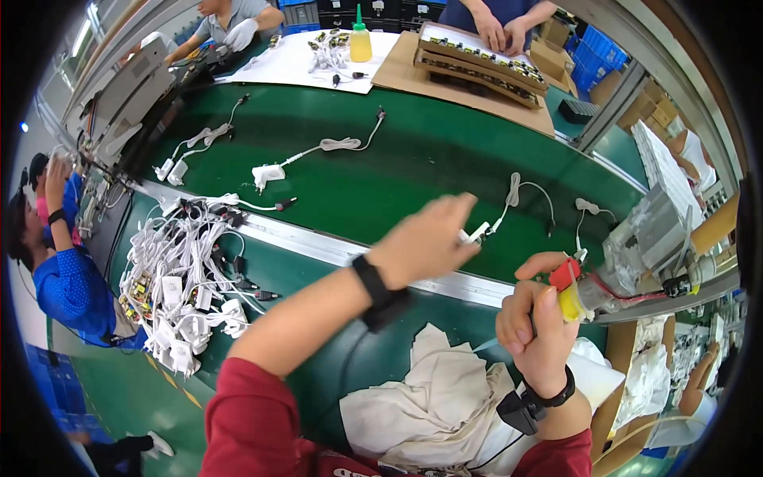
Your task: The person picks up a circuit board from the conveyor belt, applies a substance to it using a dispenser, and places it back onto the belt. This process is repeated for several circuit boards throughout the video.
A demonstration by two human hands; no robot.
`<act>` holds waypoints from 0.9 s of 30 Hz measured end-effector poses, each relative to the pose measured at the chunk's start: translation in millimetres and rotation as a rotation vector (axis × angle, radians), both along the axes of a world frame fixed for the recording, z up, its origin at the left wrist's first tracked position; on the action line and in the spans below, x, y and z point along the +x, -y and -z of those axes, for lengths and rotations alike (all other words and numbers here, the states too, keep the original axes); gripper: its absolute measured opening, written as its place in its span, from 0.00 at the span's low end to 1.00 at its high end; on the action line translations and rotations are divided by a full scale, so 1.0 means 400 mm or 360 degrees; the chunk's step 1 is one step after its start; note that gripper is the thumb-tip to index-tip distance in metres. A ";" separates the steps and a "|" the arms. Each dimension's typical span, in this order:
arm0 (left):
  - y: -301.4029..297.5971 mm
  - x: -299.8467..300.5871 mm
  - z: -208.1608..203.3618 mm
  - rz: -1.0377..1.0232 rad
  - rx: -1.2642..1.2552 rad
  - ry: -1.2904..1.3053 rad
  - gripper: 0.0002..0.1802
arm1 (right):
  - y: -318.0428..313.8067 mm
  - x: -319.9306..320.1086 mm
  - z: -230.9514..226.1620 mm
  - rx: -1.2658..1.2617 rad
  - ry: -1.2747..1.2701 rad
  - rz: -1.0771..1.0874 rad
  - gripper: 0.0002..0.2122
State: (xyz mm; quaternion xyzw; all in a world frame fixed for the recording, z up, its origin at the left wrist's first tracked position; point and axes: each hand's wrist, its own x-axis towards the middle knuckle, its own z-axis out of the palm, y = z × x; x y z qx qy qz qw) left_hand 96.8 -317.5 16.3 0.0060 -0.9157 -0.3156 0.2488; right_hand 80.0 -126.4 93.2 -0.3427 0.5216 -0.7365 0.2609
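Note:
My left hand [421, 242] reaches over the green belt, smeared by motion. Its fingertips are at a white power adapter [477, 232] with a coiled cable [515, 191]; whether they grip it cannot be told. Nearer my body, on the right, my right hand [536, 318] is raised with its fingers curled in. Beside its thumb and forefinger are a red block [565, 274] and a yellow ring-shaped part [571, 305] at the end of a clear and metal fixture [632, 238]. What the curled fingers hold, if anything, is hidden.
More corded adapters [269, 175] lie along the belt [318, 211]. A tangled heap of white adapters and cables [179, 294] covers the left bench. Beige cloth [429, 389] lies before me. Across the belt are a yellow bottle [360, 44], a board tray [481, 60] and co-workers' hands [505, 32].

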 end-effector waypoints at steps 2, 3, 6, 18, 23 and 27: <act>0.110 0.055 -0.042 -0.0202 -0.0319 -0.0080 0.25 | -0.001 0.000 0.008 -0.0004 -0.0001 0.0054 0.20; 0.183 0.083 -0.052 -0.0303 -0.0523 -0.0099 0.23 | 0.000 -0.005 0.013 0.0016 -0.0012 0.0042 0.20; 0.404 0.208 -0.062 -0.0913 -0.1058 0.0107 0.22 | 0.003 -0.014 0.009 0.0021 -0.0043 -0.0014 0.19; 0.335 0.136 -0.051 -0.0824 0.0753 0.0312 0.20 | 0.003 -0.006 -0.004 0.0030 -0.0006 -0.0061 0.17; 0.013 0.126 -0.006 -0.0108 0.2382 0.0315 0.16 | -0.002 -0.020 -0.007 0.0045 -0.0004 0.0032 0.16; -0.137 0.190 0.030 0.0070 0.2417 0.0689 0.14 | -0.004 -0.025 -0.024 0.0057 0.0000 0.0064 0.15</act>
